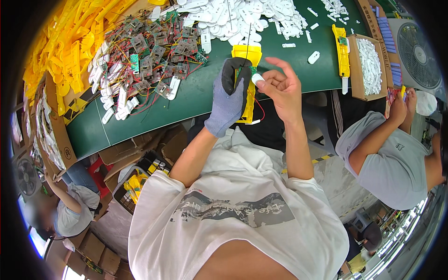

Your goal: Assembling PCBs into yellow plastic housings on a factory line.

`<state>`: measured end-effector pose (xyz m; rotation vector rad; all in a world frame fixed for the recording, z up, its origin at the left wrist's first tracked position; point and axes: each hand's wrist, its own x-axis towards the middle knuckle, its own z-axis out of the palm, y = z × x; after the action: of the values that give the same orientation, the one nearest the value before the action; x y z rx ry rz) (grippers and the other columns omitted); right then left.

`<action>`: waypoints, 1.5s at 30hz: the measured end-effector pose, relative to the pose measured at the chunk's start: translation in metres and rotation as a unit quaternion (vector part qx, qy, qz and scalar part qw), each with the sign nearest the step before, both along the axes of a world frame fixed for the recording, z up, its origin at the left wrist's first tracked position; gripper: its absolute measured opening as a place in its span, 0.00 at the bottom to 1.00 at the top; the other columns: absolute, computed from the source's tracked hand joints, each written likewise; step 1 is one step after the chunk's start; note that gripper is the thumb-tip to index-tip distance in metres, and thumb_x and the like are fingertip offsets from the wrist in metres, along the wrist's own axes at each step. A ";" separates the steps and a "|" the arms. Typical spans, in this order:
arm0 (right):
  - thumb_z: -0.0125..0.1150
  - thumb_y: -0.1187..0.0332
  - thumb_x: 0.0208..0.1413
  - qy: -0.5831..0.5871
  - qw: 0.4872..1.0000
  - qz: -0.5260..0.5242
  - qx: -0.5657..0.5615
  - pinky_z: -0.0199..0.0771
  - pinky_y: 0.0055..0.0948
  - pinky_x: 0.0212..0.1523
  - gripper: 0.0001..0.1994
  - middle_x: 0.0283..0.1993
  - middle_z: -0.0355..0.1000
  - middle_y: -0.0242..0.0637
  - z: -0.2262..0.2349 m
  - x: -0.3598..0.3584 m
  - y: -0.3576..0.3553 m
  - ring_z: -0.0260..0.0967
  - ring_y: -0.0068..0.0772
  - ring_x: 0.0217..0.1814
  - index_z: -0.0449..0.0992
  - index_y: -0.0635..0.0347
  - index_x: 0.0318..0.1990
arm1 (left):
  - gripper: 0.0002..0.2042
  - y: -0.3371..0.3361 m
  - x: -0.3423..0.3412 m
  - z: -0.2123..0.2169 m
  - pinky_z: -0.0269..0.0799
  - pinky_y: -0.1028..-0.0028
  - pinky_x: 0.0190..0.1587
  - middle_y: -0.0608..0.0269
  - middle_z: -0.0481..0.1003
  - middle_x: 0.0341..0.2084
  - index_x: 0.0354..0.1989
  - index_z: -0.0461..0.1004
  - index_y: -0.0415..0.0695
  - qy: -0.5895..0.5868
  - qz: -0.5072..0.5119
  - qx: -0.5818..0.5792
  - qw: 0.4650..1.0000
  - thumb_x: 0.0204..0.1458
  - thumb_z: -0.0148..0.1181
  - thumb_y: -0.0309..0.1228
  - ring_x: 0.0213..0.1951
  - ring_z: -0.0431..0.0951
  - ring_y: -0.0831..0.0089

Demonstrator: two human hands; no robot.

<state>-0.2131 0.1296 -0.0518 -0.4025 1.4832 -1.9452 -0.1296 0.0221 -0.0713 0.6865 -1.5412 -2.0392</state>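
Observation:
My left hand [227, 98], in a grey glove with black fingers, is closed around a yellow plastic housing [247, 50] at the table's near edge. A small green circuit board, partly hidden, shows inside the housing, and a red wire loops out near its lower end. Between the thumb and fingers of my bare right hand [286, 92] is a small white rounded plastic piece [257, 79], close over the housing. Whether that piece touches the housing I cannot tell. A thin dark cord hangs down in front of the gloved hand.
Circuit assemblies with wires [158, 51] are heaped at left, beside yellow housings [70, 51]. White plastic parts [233, 16] lie at the back. Another yellow housing [342, 51] rests near a carton of white parts [369, 65]. Co-workers sit at right [392, 154] and left [77, 210].

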 end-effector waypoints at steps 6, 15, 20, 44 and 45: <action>0.60 0.80 0.49 0.043 0.998 0.041 0.016 0.72 0.17 0.35 0.10 0.35 0.73 0.35 -0.008 -0.002 0.001 0.70 0.18 0.34 0.73 0.68 0.40 | 0.06 -0.001 0.001 0.004 0.66 0.76 0.36 0.62 0.70 0.31 0.40 0.67 0.39 -0.012 0.015 -0.062 0.998 0.54 0.50 0.24 0.33 0.68 0.78; 0.59 0.79 0.52 0.086 0.995 0.039 0.042 0.67 0.13 0.30 0.06 0.30 0.71 0.33 -0.008 0.004 0.007 0.67 0.13 0.30 0.70 0.67 0.37 | 0.07 0.001 -0.001 0.008 0.67 0.75 0.36 0.59 0.71 0.31 0.40 0.67 0.38 -0.010 0.041 -0.088 0.995 0.55 0.50 0.25 0.32 0.70 0.76; 0.60 0.78 0.51 0.042 0.995 0.093 0.007 0.67 0.13 0.30 0.08 0.33 0.73 0.35 0.000 0.002 0.011 0.67 0.14 0.29 0.73 0.70 0.38 | 0.07 0.000 -0.001 -0.001 0.67 0.76 0.36 0.60 0.71 0.32 0.40 0.67 0.38 0.027 0.036 -0.056 0.997 0.55 0.50 0.27 0.32 0.69 0.78; 0.59 0.80 0.51 0.144 0.985 0.042 0.085 0.69 0.14 0.36 0.15 0.34 0.69 0.30 0.000 -0.002 -0.004 0.67 0.15 0.34 0.71 0.69 0.47 | 0.07 0.003 0.000 0.009 0.67 0.74 0.33 0.59 0.70 0.29 0.40 0.68 0.38 0.008 0.027 -0.103 0.994 0.54 0.49 0.25 0.29 0.70 0.75; 0.59 0.80 0.51 0.178 0.977 0.034 0.115 0.71 0.15 0.37 0.17 0.35 0.69 0.31 0.001 0.001 -0.003 0.68 0.16 0.35 0.71 0.69 0.50 | 0.07 0.005 0.001 0.007 0.67 0.74 0.33 0.58 0.70 0.29 0.40 0.67 0.38 0.000 0.040 -0.122 0.992 0.54 0.49 0.24 0.29 0.70 0.73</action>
<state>-0.2121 0.1270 -0.0508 -0.7156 1.8719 -1.6816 -0.1286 0.0274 -0.0641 0.6402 -1.6984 -1.7552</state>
